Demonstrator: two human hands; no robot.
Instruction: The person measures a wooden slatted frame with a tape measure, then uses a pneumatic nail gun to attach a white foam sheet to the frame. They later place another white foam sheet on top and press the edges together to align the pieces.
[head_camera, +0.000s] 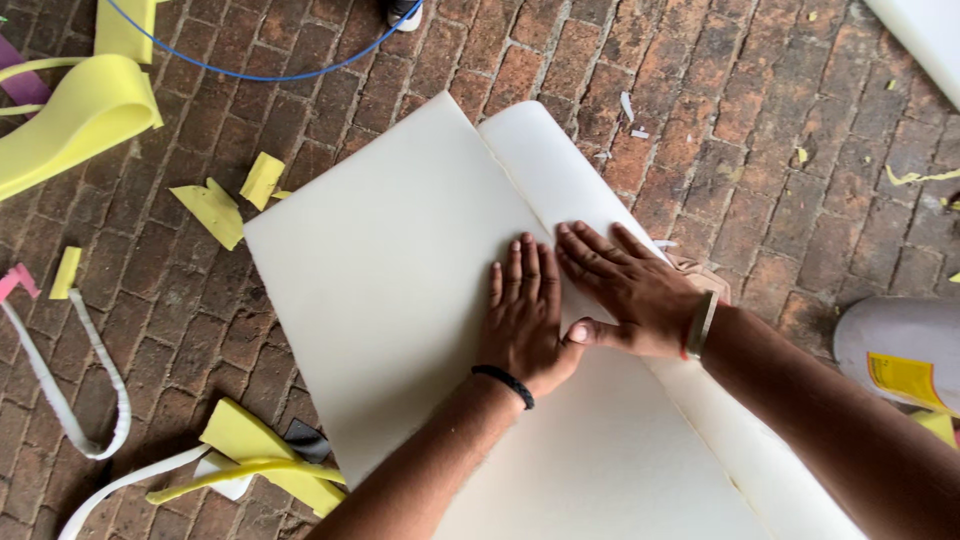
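Informal foam-cutting workshop w/ work done at floor level. Evidence: worn red-brick floor (760, 120) serving as work surface; large white foam sheets (400, 270) spread flat on it; yellow foam offcuts (215, 210) and a curled yellow foam strip (80, 115) scattered at left; long white trimmed strip (75, 400) lower left; small white and yellow crumbs across the bricks at top right. Blue cable (250, 72) runs over the floor at top; white container w/ yellow label (900, 350) at right edge.
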